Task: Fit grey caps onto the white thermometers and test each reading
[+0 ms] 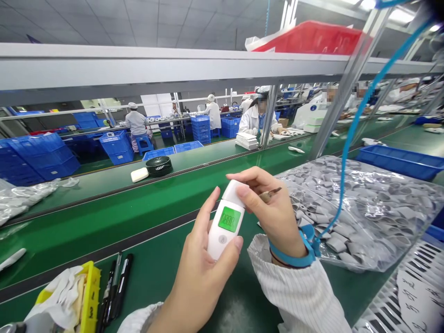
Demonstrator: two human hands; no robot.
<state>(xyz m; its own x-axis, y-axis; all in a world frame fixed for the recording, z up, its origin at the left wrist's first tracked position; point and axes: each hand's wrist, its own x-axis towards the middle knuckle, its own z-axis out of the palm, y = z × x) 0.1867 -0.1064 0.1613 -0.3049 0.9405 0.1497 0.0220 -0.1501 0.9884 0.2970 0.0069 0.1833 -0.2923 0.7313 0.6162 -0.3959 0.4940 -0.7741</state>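
Observation:
A white handheld thermometer (217, 236) with a lit green display and a round grey button rests in my left hand (201, 263), tilted up toward the right. My left thumb presses along its side near the button, with the fingers behind it. My right hand (270, 208) pinches the white cap (233, 193) at the thermometer's upper end between thumb and forefinger. A thin, dark-tipped metal tool (272, 193) is also tucked in the right fingers; its kind is mostly hidden. A blue wrist strap (293, 259) circles my right wrist.
A clear bag of grey-white plastic sleeves (347, 222) lies at right, crossed by a blue coiled cord (347, 138). Pens (116, 286) and a yellow bin (92, 296) stand at lower left. Beyond the green belt (121, 199) sits a black fan part (158, 165); co-workers sit behind.

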